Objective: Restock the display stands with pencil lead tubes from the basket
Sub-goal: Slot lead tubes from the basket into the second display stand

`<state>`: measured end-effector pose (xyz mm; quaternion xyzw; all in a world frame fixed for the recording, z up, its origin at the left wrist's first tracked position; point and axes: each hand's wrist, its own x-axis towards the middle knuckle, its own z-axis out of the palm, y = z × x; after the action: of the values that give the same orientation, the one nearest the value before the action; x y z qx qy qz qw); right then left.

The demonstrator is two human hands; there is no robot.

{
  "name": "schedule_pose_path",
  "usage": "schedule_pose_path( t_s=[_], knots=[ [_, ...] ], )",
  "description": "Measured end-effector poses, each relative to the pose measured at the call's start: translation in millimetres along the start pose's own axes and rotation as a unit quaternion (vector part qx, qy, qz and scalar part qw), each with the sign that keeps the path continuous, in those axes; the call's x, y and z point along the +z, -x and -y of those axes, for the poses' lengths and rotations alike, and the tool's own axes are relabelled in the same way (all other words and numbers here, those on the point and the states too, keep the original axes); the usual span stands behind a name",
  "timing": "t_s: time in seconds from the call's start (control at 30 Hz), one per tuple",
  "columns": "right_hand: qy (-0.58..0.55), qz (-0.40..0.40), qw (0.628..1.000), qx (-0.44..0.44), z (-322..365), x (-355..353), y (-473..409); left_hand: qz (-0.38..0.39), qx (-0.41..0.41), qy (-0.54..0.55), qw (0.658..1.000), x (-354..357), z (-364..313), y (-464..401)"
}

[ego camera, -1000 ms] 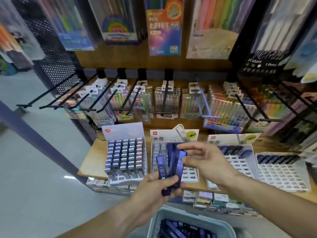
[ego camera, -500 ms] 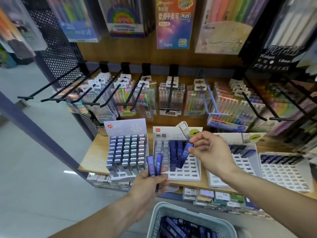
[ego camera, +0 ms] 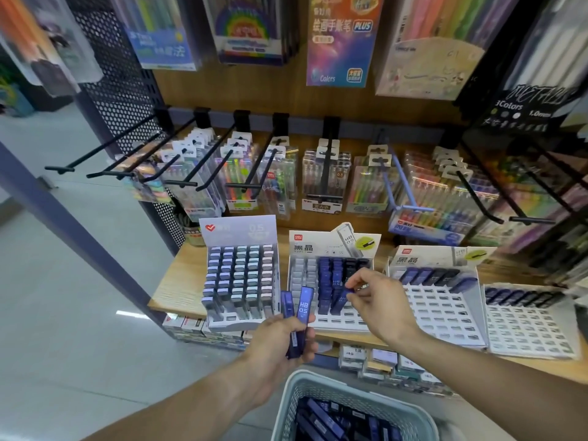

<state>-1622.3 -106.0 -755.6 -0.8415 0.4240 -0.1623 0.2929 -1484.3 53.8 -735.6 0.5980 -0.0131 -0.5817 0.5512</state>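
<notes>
While left hand [ego camera: 280,342] grips tubes [ego camera: 297,308], right hand [ego camera: 375,300] pinches one

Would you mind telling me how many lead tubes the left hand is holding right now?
2 show: both stand upright in the left hand, a shorter-looking tube on the left and the tube marked HB 0.5 beside it. Others may be hidden behind them.

The blue plastic lead tube [ego camera: 302,305] held upright in the left hand [ego camera: 280,351] reads "HB 0.5". The white card header of the middle display stand [ego camera: 334,245] carries "黑晶" and pictures a tube marked "HB 0.5". The grey header of the left display stand [ego camera: 238,229] shows "0.5". The hanging purple pen pack [ego camera: 339,43] reads "PLUS" and "Colors". The black hanging pack [ego camera: 525,113] reads "3Colors" and "1.0mm".
</notes>
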Motion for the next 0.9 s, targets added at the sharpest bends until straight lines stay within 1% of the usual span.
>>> schedule_pose_path(
  t_s=[0.23,0.3,0.43,0.57,0.77,0.9],
  knots=[
    [0.028,-0.013,0.999,-0.041,-0.7,3.9,-4.2,0.008,-0.004,-0.015,1.000,2.7,-4.2,3.2],
    [0.051,-0.016,0.996,-0.067,-1.0,4.6,-4.6,0.008,-0.004,-0.015,1.000,0.7,-2.6,2.3],
    [0.085,-0.022,0.993,-0.080,-3.8,3.7,-6.8,0.015,-0.006,-0.015,1.000,-0.8,-0.2,1.8],
    [0.089,-0.001,0.990,-0.107,-3.8,5.0,-7.2,0.023,-0.005,-0.021,1.000,-0.9,2.5,1.2],
    [0.089,0.009,0.991,-0.102,-3.9,3.9,-8.6,0.037,0.005,-0.053,0.998,2.7,7.0,0.7],
    [0.088,0.028,0.989,-0.116,-4.6,4.8,-3.3,0.041,0.013,-0.081,0.996,4.1,10.0,-0.2]
  ],
)
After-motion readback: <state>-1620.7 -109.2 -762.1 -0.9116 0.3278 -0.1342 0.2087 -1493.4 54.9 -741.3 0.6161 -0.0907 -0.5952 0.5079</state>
